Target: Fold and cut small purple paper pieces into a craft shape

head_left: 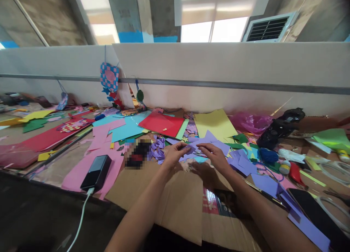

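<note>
Both my hands meet over the middle of the table and pinch a small piece of purple paper (192,148) between them. My left hand (174,155) grips its left edge with closed fingers. My right hand (215,155) holds the right edge with thumb and fingers pressed together. Beneath them lie a sheet of brown cardboard (175,197) and purple paper scraps (242,162). Several folded purple paper pieces (158,147) sit just left of my left hand.
Coloured sheets cover the table: pink (90,164), light blue (128,128), red (161,123), yellow (216,123). A black power bank (96,173) with a white cable lies at the left. A black glue gun (281,128) and a phone (314,212) lie at the right. A white partition stands behind.
</note>
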Demonstrator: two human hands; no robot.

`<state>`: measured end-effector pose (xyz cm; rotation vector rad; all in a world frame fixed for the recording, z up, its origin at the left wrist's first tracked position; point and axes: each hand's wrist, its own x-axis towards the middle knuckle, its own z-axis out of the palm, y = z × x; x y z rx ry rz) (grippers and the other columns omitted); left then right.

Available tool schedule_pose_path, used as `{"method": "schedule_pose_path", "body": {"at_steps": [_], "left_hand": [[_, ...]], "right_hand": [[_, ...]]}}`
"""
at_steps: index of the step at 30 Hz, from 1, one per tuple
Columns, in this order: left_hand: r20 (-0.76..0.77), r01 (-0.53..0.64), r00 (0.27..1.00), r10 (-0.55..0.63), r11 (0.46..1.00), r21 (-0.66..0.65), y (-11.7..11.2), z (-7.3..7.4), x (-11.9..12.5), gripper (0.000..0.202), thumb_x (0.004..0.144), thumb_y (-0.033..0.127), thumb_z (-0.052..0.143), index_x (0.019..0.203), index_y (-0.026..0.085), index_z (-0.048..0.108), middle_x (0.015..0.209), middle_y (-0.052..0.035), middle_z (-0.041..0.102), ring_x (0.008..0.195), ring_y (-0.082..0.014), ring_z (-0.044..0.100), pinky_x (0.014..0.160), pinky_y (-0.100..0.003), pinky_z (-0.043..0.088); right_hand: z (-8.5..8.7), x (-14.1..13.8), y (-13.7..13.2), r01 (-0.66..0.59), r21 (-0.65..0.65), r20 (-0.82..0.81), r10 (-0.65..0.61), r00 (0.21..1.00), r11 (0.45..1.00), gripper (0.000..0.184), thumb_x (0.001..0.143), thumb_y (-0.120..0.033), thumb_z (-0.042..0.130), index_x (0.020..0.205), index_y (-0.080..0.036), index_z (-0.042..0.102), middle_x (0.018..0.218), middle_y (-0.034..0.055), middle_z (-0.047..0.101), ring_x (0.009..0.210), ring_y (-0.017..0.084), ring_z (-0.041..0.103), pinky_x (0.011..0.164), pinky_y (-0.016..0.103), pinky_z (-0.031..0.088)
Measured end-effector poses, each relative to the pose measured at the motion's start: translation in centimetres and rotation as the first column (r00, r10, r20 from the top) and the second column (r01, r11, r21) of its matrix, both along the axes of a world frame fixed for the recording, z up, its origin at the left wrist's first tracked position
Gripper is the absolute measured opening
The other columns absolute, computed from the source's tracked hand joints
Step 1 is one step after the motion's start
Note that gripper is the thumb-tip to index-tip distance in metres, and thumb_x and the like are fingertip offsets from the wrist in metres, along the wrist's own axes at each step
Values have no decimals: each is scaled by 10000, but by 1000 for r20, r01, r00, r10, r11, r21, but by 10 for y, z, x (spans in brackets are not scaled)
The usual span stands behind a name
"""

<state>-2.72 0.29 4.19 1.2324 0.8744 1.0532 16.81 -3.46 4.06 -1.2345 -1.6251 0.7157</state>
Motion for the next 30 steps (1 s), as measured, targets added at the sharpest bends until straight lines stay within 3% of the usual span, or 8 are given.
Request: {"method": "schedule_pose_path", "body": {"at_steps": [3,8,12,20,30], "left_hand": [[-8,16,1000,-16,1000,25,-2,1,2,440,538,486,840,767,150,672,719,-14,651,648,-118,532,581,-235,356],[94,-50,994,50,999,-4,-2,2,2,513,622,589,762,878,159,652,765,-27,658,652,-130,591,548,-231,384],[86,-43,995,42,999,10,2,1,-1,511,639,607,745,845,153,632,710,-26,657,616,-146,638,519,-227,387],[115,-116,987,112,993,31,6,-1,-2,495,542,574,815,724,150,635,622,12,625,515,-110,583,534,-243,461],[81,-90,993,84,993,74,6,-5,1,461,565,565,804,680,152,634,626,17,597,544,-102,553,542,-243,469]], "right_hand": [[12,-15,-2,-99,-83,-119,89,989,992,365,819,-504,620,1000,-198,704,965,60,728,871,205,662,766,336,525],[17,-21,9,-42,-143,-166,18,986,989,401,712,-579,684,773,-184,660,656,23,668,613,164,602,599,296,499],[22,-21,19,-58,-165,-210,23,977,985,398,694,-565,694,779,-176,683,667,32,680,601,163,600,590,300,507],[27,-31,25,-27,-75,-48,24,999,997,343,750,-519,645,734,-182,703,622,10,651,567,157,578,565,287,485],[17,-25,21,-46,-119,-84,36,996,992,393,716,-580,681,688,-188,679,615,15,644,575,165,587,564,290,496]]}}
